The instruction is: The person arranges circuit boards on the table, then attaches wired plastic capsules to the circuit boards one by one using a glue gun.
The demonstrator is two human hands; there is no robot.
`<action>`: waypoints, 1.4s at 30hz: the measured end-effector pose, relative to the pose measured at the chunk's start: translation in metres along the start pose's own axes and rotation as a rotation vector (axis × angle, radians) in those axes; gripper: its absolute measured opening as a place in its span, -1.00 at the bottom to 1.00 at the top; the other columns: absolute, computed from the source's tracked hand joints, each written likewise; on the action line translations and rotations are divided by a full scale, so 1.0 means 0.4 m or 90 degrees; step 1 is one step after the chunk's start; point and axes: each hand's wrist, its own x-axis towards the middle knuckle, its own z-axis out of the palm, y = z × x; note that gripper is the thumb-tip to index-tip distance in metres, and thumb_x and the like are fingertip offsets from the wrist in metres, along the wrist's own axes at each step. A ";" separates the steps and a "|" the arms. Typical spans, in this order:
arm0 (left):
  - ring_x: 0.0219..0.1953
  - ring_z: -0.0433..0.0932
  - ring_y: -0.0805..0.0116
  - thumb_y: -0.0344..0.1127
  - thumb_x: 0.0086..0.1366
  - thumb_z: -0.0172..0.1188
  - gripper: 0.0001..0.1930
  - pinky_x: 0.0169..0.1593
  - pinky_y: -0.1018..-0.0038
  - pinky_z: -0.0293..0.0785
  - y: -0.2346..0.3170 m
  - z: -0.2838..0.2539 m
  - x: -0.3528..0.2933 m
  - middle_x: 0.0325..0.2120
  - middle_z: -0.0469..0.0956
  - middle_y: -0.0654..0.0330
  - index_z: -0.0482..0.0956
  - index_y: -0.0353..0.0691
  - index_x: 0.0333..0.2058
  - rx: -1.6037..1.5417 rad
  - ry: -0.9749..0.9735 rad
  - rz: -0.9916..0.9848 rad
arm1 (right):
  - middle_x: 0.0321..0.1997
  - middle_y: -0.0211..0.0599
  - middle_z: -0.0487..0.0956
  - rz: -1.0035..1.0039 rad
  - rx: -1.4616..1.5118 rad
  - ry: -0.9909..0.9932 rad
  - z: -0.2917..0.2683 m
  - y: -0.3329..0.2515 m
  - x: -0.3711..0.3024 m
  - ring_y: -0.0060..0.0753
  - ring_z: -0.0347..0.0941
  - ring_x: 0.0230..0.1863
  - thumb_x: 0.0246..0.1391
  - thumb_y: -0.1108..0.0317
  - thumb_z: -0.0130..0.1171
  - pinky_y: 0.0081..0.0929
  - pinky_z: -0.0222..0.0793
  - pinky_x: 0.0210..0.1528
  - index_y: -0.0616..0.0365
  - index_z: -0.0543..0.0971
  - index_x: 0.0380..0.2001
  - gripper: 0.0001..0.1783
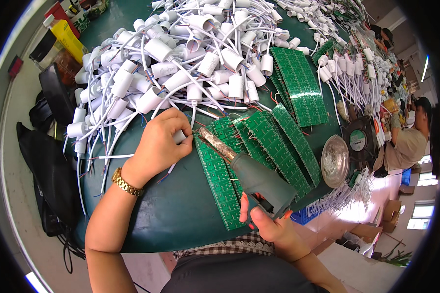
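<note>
My left hand [159, 141], with a gold watch at the wrist, is closed around a white lamp socket [180, 137]. Its white cable [117, 156] sticks out to the left from under the hand. My right hand [277, 230] grips the handle of a grey soldering gun [261, 183]. The gun's metal barrel points up and left, and its tip is near the socket end, over the top edge of a green circuit board panel [220, 188]. Whether the tip touches anything is too small to tell. More green panels [283, 151] lie overlapped beneath and right of the gun.
A large heap of white cabled sockets [181, 63] covers the far side of the green table [156, 219]. A round metal dish [335, 161] and a black fan [359, 139] stand at the right. Bottles [66, 39] and black bags [44, 166] are leftward. Another person [408, 136] sits far right.
</note>
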 end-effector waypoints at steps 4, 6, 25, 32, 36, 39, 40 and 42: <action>-0.36 0.52 0.29 -0.61 -0.12 0.24 -0.86 -0.22 0.49 0.45 0.000 0.001 -0.001 -0.41 0.51 0.16 0.51 -0.34 -0.51 0.014 0.003 -0.004 | -0.45 -0.36 0.55 -0.024 -0.047 -0.020 -0.005 0.003 0.001 -0.62 0.44 -0.47 0.01 0.53 0.23 -0.58 0.36 -0.42 0.29 0.52 -0.31 -0.85; -0.36 0.52 0.29 -0.61 -0.11 0.24 -0.86 -0.21 0.48 0.45 0.001 0.001 0.000 -0.41 0.52 0.17 0.51 -0.34 -0.51 0.010 0.002 -0.007 | -0.43 -0.34 0.55 -0.037 -0.047 -0.032 -0.005 0.004 -0.004 -0.61 0.44 -0.47 0.02 0.53 0.22 -0.58 0.36 -0.41 0.28 0.52 -0.28 -0.83; -0.36 0.55 0.29 -0.58 -0.08 0.26 -0.89 -0.21 0.48 0.47 0.015 0.006 0.002 -0.42 0.54 0.15 0.52 -0.34 -0.53 0.033 0.001 -0.009 | -0.23 -0.12 0.44 -0.073 0.421 0.081 0.100 0.055 -0.022 -0.39 0.47 -0.46 0.21 0.13 0.00 -0.18 0.34 -0.02 0.05 0.24 0.13 -0.52; -0.40 0.55 0.23 -0.58 -0.08 0.29 -0.86 -0.26 0.43 0.48 0.023 0.009 0.010 -0.44 0.53 0.15 0.51 -0.30 -0.50 0.081 0.000 0.027 | -0.19 -0.14 0.46 -0.123 0.452 0.063 0.085 0.100 -0.026 -0.36 0.48 -0.44 0.25 0.31 -0.01 -0.26 0.34 -0.06 0.11 0.28 0.15 -0.58; -0.41 0.54 0.23 -0.60 -0.07 0.28 -0.86 -0.26 0.44 0.48 0.024 0.012 0.010 -0.45 0.52 0.14 0.50 -0.30 -0.52 0.093 0.005 0.026 | -0.21 -0.19 0.46 -0.159 0.429 0.031 0.079 0.112 -0.026 -0.39 0.47 -0.43 0.26 0.32 -0.02 -0.24 0.36 -0.07 0.07 0.27 0.16 -0.59; -0.41 0.52 0.20 -0.61 -0.05 0.26 -0.84 -0.27 0.41 0.47 0.023 0.011 0.007 -0.45 0.50 0.13 0.47 -0.30 -0.50 0.107 0.002 0.054 | -0.21 -0.20 0.46 -0.159 0.452 0.032 0.079 0.117 -0.035 -0.41 0.47 -0.43 0.26 0.34 -0.03 -0.24 0.34 -0.05 0.05 0.27 0.15 -0.60; -0.41 0.52 0.19 -0.61 -0.05 0.25 -0.84 -0.28 0.40 0.46 0.028 0.014 0.007 -0.45 0.49 0.12 0.45 -0.30 -0.50 0.122 0.000 0.062 | -0.21 -0.21 0.46 -0.165 0.446 0.045 0.079 0.119 -0.037 -0.42 0.46 -0.42 0.26 0.34 -0.03 -0.24 0.33 -0.04 0.05 0.27 0.14 -0.61; -0.39 0.50 0.09 -0.62 -0.03 0.24 -0.82 -0.28 0.34 0.46 0.039 0.015 0.004 -0.41 0.48 0.07 0.42 -0.30 -0.45 0.148 -0.018 0.096 | -0.21 -0.21 0.45 -0.174 0.446 0.055 0.082 0.121 -0.039 -0.43 0.46 -0.42 0.26 0.35 -0.04 -0.24 0.32 -0.02 0.06 0.27 0.13 -0.62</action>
